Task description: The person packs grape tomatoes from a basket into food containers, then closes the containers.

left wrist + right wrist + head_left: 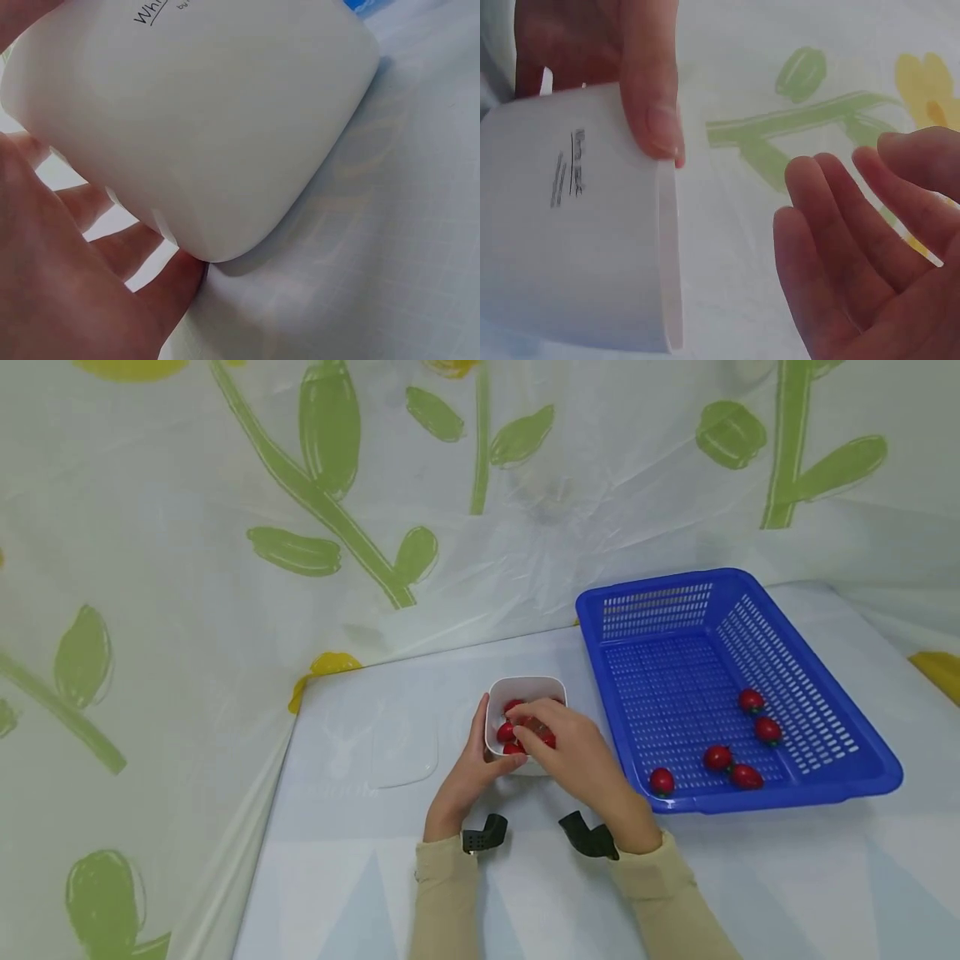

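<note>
My left hand (468, 777) grips a white container (225, 120) with rounded corners, its thumb over the near rim and its fingers along the left side. Dark lettering marks the container's wall in both wrist views. Inside it lie several red cherry tomatoes (506, 732), partly hidden by my right hand (573, 756). That hand is over the container's opening with fingers loosely bent. In the right wrist view, the fingers (817, 217) are apart from the thumb beside the container's rim, and nothing shows between them.
To the right stands a blue perforated basket (780, 802) with several cherry tomatoes (767, 730) near its front and right side. A clear, lid-like square (405, 768) lies on the white table left of the container. Behind hangs a sheet with a plant print (330, 435).
</note>
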Demonstrator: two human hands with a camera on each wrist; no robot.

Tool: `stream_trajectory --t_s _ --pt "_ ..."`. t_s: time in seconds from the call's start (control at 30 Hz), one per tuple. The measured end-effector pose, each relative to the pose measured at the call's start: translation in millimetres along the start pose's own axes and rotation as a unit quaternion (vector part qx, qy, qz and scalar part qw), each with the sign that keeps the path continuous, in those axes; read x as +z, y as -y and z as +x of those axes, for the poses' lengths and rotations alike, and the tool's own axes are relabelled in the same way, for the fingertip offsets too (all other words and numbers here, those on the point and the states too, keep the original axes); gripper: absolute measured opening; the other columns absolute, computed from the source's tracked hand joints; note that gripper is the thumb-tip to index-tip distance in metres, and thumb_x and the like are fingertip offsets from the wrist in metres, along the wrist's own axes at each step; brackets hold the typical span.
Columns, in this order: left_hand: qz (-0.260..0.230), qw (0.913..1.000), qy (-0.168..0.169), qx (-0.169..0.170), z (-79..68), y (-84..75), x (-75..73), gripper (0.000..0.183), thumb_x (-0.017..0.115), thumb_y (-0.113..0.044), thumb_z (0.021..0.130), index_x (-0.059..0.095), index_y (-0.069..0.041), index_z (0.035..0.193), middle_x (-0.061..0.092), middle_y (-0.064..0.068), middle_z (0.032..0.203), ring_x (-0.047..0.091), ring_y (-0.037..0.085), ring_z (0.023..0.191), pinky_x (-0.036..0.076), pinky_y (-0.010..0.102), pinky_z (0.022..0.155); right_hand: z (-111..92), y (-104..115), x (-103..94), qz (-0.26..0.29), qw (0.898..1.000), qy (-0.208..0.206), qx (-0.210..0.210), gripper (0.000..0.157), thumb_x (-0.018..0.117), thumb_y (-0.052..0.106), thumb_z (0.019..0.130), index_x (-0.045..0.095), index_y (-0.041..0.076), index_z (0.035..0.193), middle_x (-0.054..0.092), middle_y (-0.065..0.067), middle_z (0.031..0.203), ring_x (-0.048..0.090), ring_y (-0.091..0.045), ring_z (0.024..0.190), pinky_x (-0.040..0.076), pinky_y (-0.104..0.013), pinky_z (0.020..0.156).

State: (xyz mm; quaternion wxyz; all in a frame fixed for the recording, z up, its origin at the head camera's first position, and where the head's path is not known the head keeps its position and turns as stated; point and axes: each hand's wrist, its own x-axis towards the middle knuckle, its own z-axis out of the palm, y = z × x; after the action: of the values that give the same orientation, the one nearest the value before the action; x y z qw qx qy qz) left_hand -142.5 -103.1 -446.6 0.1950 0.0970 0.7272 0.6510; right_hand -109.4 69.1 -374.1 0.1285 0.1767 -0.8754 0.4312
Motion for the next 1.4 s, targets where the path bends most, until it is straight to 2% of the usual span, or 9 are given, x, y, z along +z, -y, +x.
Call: stream_trajectory --t_s 0.13,0.33,0.57,0.8,1.03,1.13,1.4 --pt "0.006 0.9998 -0.013 0.014 4.5 15.0 -1.2 0.089 0.068 -0.027 0.077 0.006 -0.05 0.136 0.012 -0.023 0.14 0.017 0.015 0.13 0.028 0.053 0.096 0 0 -6.0 0.02 0.999 0.02 0.017 0.028 0.061 0.017 0.085 0.058 0.016 0.114 0.06 0.004 0.102 0.056 -0.008 0.083 0.049 -0.025 0.07" --pt "0.001 0.9999 -0.005 0.009 3.3 6.4 0.4 0.09 0.068 -0.026 0.078 0.004 -0.049 0.137 0.011 -0.017 0.144 0.014 0.018 0.132 0.028 0.052 0.097 1 0 -18.2 0.043 0.998 0.028 0.022 0.036 0.06 0.016 0.086 0.052 0.016 0.121 0.06 0.002 0.099 0.057 -0.01 0.084 0.049 -0.028 0.072" --pt "-0.008 0.9998 0.001 0.017 -6.5 -9.7 0.7 0.093 0.069 -0.028 0.077 0.002 -0.038 0.142 0.008 -0.004 0.148 0.01 0.023 0.133 0.023 0.053 0.099 3 -4 -21.3 0.047 0.998 0.026 0.037 0.049 0.058 0.021 0.087 0.042 0.015 0.132 0.059 0.0 0.104 0.058 -0.014 0.089 0.049 -0.035 0.077" --pt "-0.009 0.9997 0.004 0.022 -6.0 -10.7 1.7 0.093 0.068 -0.027 0.078 0.002 -0.036 0.142 0.007 -0.002 0.148 0.008 0.024 0.134 0.021 0.052 0.101 -3 5 -34.2 0.06 0.996 0.021 0.063 0.042 0.058 0.027 0.087 0.049 0.02 0.127 0.058 0.004 0.106 0.055 -0.013 0.094 0.048 -0.036 0.079" --pt "-0.013 0.9998 0.007 0.017 -5.7 -7.0 3.6 0.09 0.068 -0.03 0.078 0.003 -0.044 0.139 0.008 -0.008 0.147 0.012 0.022 0.133 0.026 0.051 0.099 -6 14 -47.9 0.039 0.998 0.048 0.021 0.032 0.058 0.028 0.087 0.056 0.021 0.118 0.058 0.007 0.106 0.055 -0.007 0.089 0.049 -0.03 0.072" --pt "-0.019 0.9996 0.012 0.018 -5.9 -8.5 5.1 0.091 0.068 -0.031 0.077 0.003 -0.043 0.14 0.008 -0.007 0.147 0.012 0.023 0.133 0.028 0.049 0.098 -5 12 -55.2 0.032 0.997 0.065 0.02 0.031 0.057 0.028 0.087 0.057 0.019 0.117 0.057 0.006 0.109 0.056 -0.01 0.089 0.049 -0.03 0.072" --pt "-0.011 0.9995 0.002 0.028 -7.7 -9.5 2.5 0.092 0.068 -0.022 0.078 0.003 -0.036 0.142 0.01 -0.002 0.148 0.01 0.022 0.133 0.02 0.05 0.102 0 -5 -76.9 0.004 0.993 0.11 0.046 0.031 0.054 0.033 0.089 0.056 0.018 0.116 0.057 0.003 0.111 0.056 -0.012 0.092 0.049 -0.033 0.074"
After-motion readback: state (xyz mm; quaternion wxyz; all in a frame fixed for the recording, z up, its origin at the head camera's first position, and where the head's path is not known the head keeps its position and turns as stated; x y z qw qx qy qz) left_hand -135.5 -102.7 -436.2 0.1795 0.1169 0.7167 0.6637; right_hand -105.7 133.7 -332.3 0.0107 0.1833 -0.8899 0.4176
